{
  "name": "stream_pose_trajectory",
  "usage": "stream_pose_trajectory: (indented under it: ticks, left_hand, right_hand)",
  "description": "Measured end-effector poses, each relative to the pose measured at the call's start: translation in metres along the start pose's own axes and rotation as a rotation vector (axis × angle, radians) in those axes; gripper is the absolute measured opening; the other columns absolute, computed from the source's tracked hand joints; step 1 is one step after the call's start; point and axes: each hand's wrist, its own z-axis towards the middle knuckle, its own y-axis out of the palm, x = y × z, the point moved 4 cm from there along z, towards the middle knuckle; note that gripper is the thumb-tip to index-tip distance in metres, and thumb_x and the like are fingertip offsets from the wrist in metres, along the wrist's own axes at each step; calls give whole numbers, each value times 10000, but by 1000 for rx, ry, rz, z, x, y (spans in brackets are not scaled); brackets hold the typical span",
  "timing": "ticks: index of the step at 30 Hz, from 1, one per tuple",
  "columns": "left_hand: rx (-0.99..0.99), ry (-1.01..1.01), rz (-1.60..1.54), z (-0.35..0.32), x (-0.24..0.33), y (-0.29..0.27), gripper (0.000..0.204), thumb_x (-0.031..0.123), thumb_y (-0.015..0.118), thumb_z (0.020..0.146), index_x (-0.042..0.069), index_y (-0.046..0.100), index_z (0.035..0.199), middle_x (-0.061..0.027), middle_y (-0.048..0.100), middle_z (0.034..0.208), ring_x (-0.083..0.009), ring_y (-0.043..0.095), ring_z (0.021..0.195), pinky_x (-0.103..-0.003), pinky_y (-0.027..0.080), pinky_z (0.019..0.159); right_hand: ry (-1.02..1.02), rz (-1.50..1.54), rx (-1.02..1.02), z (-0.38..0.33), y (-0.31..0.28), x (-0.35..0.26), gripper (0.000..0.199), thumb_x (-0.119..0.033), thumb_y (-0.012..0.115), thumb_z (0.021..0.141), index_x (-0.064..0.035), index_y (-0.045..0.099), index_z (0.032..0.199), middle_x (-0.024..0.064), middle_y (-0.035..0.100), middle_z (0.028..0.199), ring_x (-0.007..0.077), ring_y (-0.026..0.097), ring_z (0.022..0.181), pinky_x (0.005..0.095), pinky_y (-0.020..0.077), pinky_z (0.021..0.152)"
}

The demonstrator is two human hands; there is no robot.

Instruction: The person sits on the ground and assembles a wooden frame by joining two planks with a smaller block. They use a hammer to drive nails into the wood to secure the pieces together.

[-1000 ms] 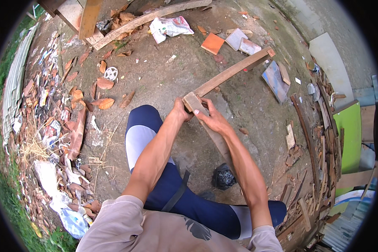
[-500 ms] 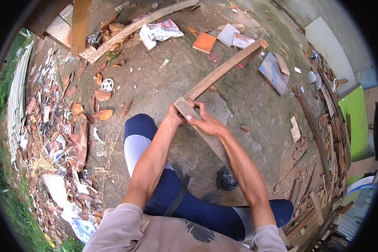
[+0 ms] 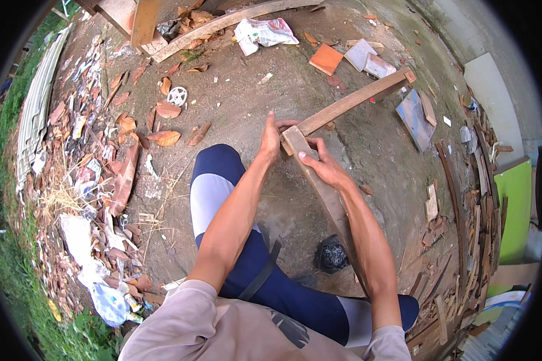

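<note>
Two wooden pieces meet at an angled corner in front of me. One wooden plank [image 3: 322, 189] runs from the corner back toward my right leg, and one wooden batten [image 3: 355, 101] reaches away to the far right. My right hand [image 3: 328, 165] is closed on the plank near the corner, its thumb on the upper face and its fingers partly hidden behind. At the left side of the joint, my left hand [image 3: 272, 139] has its fingers stretched out, touching the wood's end. Some of its fingertips pass behind the corner.
A dark plastic bag [image 3: 331, 254] lies beneath the plank between my legs. Farther off are an orange tile [image 3: 326, 59], a crumpled white sack [image 3: 265, 35] and a bluish tile [image 3: 415, 120]. Scrap wood [image 3: 457, 198] lines the right; leaves and litter [image 3: 123, 168] cover the left.
My left hand has loosened from around the corner and straightened its fingers. My right hand stays on the plank. The whole view has shifted, with the joined wood now farther right.
</note>
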Motion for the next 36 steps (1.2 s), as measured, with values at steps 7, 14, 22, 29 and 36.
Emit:
stream_pose_trajectory:
  ticks: [7,14,22,29,36]
  left_hand:
    - [46,125,-59,-1,-6,1,810,565,95,1044,-26,648,1088,-189,696,1034,-275,661,966,-420,518,943]
    - [87,122,-143,1,-9,3,851,560,92,1040,-57,675,975,-191,695,1128,-282,656,970,-433,505,938]
    - [52,137,-293,6,-20,1,807,557,146,979,-85,634,1007,-226,653,1238,-327,681,901,-445,536,913]
    - [111,161,-250,2,-26,2,824,584,171,965,-94,638,968,-249,660,1207,-332,680,874,-440,544,854]
    - [160,197,-182,-1,-21,-3,851,608,175,961,-103,642,951,-242,690,1130,-316,678,888,-417,536,858]
  right_hand:
    - [0,22,-11,3,6,-4,846,-532,619,904,-5,244,1450,291,348,1491,382,308,1443,477,265,1175]
    - [6,-118,-11,0,6,-14,885,-519,636,899,30,202,1442,308,345,1479,395,340,1422,469,289,1162]
    - [36,-121,-77,4,6,-9,952,-661,553,890,3,169,1455,287,304,1488,393,272,1447,470,265,1169]
    - [9,-79,-76,1,6,1,972,-629,578,897,31,130,1452,365,322,1458,428,335,1420,479,332,1139]
    - [-34,-72,-54,3,9,-5,954,-616,582,899,45,164,1444,370,347,1445,436,339,1417,476,316,1145]
